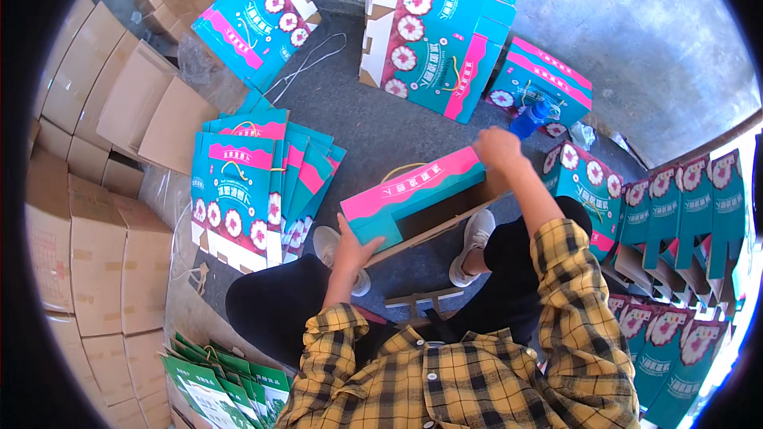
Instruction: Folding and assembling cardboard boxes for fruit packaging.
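A teal and pink cardboard gift box (pixel 413 191) is in front of my knees, with its dark inside showing through an opening on the side nearest me. A thin yellow cord handle (pixel 401 169) sticks up behind its far edge. My left hand (pixel 354 250) grips the box's near left corner, thumb over the teal end flap. At the far right end, my right hand (pixel 499 151) is closed on the box's edge; its fingertips are partly hidden. A blue bottle (pixel 528 119) stands just beyond my right hand.
Flat printed cartons (pixel 238 183) lie stacked to the left, with a taller stack (pixel 437 32) at the back. Brown cardboard boxes (pixel 95 246) line the left side. Teal boxes (pixel 675 214) stand in rows at right. Green bags (pixel 226 385) lie lower left. White strapping (pixel 306 67) lies behind.
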### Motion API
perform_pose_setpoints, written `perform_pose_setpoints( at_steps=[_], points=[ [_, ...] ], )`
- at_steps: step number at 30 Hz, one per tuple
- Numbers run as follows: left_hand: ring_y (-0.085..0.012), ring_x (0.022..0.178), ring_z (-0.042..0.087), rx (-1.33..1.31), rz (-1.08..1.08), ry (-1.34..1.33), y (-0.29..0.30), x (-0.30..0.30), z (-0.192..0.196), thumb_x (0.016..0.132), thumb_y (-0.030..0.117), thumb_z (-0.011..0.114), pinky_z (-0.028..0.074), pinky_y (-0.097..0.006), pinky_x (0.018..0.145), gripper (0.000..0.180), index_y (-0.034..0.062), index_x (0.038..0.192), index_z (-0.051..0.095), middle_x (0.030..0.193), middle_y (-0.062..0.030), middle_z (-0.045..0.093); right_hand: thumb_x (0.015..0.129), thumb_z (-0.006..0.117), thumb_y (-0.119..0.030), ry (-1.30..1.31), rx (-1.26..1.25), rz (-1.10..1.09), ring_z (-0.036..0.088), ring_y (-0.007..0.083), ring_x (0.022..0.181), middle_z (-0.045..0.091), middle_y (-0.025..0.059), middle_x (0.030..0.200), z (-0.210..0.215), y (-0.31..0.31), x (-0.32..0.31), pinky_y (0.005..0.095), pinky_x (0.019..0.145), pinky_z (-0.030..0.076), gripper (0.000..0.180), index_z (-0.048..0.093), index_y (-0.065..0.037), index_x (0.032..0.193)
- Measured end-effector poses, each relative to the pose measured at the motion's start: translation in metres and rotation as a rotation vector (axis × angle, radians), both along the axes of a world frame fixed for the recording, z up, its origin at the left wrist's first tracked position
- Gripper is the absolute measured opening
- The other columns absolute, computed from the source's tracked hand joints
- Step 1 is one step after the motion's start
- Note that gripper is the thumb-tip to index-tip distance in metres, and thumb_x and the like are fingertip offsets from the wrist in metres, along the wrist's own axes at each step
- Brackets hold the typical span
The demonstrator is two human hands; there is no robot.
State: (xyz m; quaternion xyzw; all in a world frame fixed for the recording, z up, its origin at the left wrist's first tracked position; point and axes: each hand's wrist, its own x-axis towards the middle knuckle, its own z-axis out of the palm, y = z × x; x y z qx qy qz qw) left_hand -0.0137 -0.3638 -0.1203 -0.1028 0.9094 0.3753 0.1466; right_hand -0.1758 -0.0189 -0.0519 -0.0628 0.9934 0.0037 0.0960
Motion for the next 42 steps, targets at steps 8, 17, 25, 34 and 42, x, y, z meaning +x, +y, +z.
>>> perform_pose_setpoints(
  at_steps=[8,17,25,34,42],
  points=[
    [-0.0382,0.117,0.053,0.056,-0.036,-0.04,-0.004,-0.004,-0.008,0.069,0.04,0.08,0.045,-0.038,0.094,0.115,-0.0114,0.142,0.008,0.126,-0.0323,0.05,0.093,0.053,-0.044,-0.732,-0.774,-0.362,0.068,0.0216,0.075,0.068,0.0093,0.093,-0.01,0.049,0.009,0.0327,0.065,0.057,0.042,0.064,-0.006,0.107],
    [-0.0383,0.114,0.055,0.147,-0.048,0.118,-0.014,-0.006,-0.045,0.068,0.038,0.081,0.046,-0.04,0.092,0.1,-0.0063,0.137,0.025,0.125,-0.0285,0.05,0.087,0.055,-0.058,-0.983,-0.606,0.007,0.051,0.0285,0.12,0.058,0.0132,0.124,-0.006,0.024,0.016,0.0428,0.101,0.041,0.071,0.051,-0.002,0.13],
    [-0.0354,0.113,0.055,0.251,-0.031,0.162,-0.016,-0.005,-0.053,0.069,0.033,0.081,0.045,-0.039,0.093,0.085,-0.004,0.13,0.035,0.123,-0.0246,0.052,0.077,0.059,-0.069,-0.801,-0.184,0.452,0.047,0.0358,0.124,0.056,0.0198,0.125,-0.003,0.016,0.037,0.0431,0.103,0.037,0.089,0.049,0.001,0.132],
    [-0.03,0.113,0.055,0.748,0.611,-0.324,-0.002,-0.006,-0.009,0.083,0.081,0.027,0.042,-0.053,0.088,0.089,0.0099,0.132,0.047,0.124,-0.0125,0.056,0.063,0.072,-0.066,-0.442,-0.138,0.127,0.06,0.0316,0.107,0.061,0.0208,0.116,-0.008,-0.001,0.02,0.0412,0.089,0.048,0.09,0.055,0.002,0.119],
    [-0.0218,0.088,0.064,0.377,0.245,-0.19,-0.012,-0.007,-0.061,0.082,0.052,0.065,0.05,-0.034,0.074,0.066,-0.0001,0.12,0.053,0.101,-0.0134,0.065,0.063,0.08,-0.058,-0.76,-0.263,-0.227,0.061,0.0344,0.106,0.058,0.0178,0.121,-0.038,0.005,-0.011,0.0418,0.077,0.057,0.087,0.054,-0.001,0.122]
  ],
)
